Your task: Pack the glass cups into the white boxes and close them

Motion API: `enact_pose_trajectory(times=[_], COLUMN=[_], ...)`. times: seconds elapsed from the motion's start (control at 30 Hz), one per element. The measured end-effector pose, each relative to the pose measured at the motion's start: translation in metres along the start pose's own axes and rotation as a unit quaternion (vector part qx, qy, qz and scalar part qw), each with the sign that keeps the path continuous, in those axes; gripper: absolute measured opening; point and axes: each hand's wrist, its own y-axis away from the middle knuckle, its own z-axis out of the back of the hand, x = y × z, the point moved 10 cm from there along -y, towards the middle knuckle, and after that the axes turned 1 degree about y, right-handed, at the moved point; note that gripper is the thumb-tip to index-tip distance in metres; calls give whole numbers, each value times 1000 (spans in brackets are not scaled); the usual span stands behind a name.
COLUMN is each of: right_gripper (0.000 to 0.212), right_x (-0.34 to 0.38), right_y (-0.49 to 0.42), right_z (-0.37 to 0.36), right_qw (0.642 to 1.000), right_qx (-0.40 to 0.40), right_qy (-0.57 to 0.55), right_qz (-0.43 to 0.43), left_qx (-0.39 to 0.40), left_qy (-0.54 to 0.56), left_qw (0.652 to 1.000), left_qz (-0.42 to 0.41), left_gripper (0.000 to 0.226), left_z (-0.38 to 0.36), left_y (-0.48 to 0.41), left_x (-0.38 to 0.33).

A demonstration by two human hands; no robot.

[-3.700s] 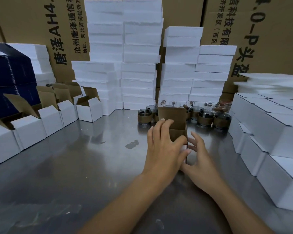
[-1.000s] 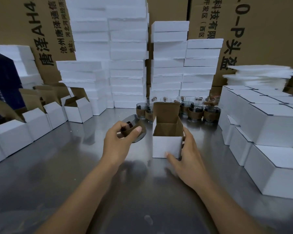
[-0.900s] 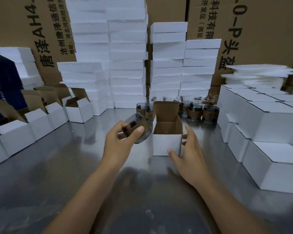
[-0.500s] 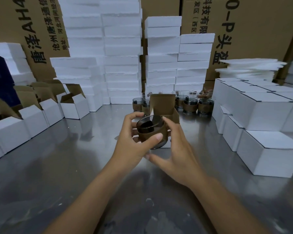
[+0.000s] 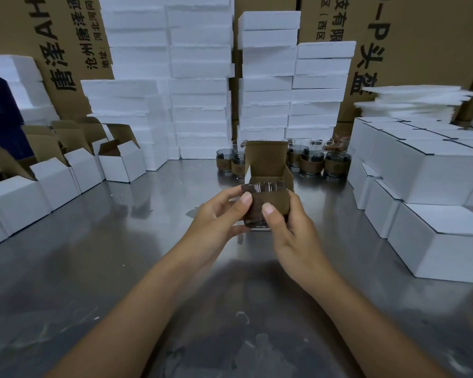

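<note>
Loading step in hand: pinching a smoky round glass cup with a brown sleeve (image 5: pixel 265 204) upright between the thumbs and curled fingers of the left hand (image 5: pixel 217 216) and right hand (image 5: pixel 291 225), just in front of the small open white cardboard box (image 5: pixel 266 158) with its brown-lined flap raised (not yet inside). Next, likely: lifting over the box's near wall, lowering straight in, then folding the flap shut. Behind the box, more sleeved glass cups (image 5: pixel 311 162) waiting on the steel counter (image 5: pixel 115 257).
</note>
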Motion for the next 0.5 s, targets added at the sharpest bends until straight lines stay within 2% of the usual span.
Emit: enact_pose_trajectory(times=[0.1,0.27,0.5], right_gripper=[45,28,22], right_x=[-3,-9,-20], right_y=[2,1,-2], right_z=[-1,0,1], right_qw=[1000,1000,996], right_qx=[4,-4,-19], right_qy=[6,13,-39], right_qz=[-6,-27,-74], left_qx=[1,-5,-7], left_qy=[-1,0,27], left_qw=[1000,1000,999], left_qz=[8,13,20], left_gripper=[69,74,69], left_z=[-1,1,3], left_y=[1,-1,-2], left_x=[3,6,9])
